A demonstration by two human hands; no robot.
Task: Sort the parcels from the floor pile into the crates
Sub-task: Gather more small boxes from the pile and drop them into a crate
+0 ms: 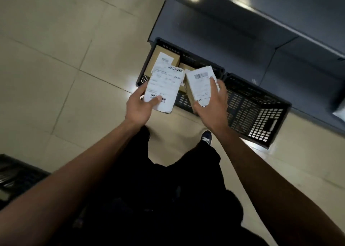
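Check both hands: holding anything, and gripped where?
Left hand grips a labelled parcel at its near lower end, thumb on the label. Right hand holds a second labelled parcel along its right side and near end.

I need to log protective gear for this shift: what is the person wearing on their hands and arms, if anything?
Nothing shows on either. The left hand and right hand are bare: no gloves, rings or wristbands in view. Both forearms are bare as far as the frame shows, with no sleeve, watch or strap. Lower down the person wears dark clothing and a dark shoe with a white marking.
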